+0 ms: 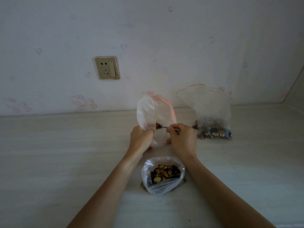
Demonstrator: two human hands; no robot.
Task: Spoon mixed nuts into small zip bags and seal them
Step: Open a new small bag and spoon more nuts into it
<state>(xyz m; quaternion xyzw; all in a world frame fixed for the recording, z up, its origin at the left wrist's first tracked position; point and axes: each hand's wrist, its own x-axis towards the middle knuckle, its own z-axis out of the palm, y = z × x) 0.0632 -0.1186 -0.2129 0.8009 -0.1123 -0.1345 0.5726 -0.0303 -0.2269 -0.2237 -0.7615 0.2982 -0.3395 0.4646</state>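
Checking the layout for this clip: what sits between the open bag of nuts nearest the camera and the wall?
In the head view, the two hands: the left hand grips a small bag, the right hand holds a spoon of nuts at its mouth.

Wall socket [107, 68] on cartoon-patterned wallpaper [181, 38] above pale tabletop [49, 145]

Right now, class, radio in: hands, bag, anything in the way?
Left hand grips zip bag open. Right hand pinches spoon, nuts entering bag. Nothing blocking.

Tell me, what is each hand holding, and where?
Left hand grips the small zip bag by its lower edge; right hand pinches the spoon by its handle.
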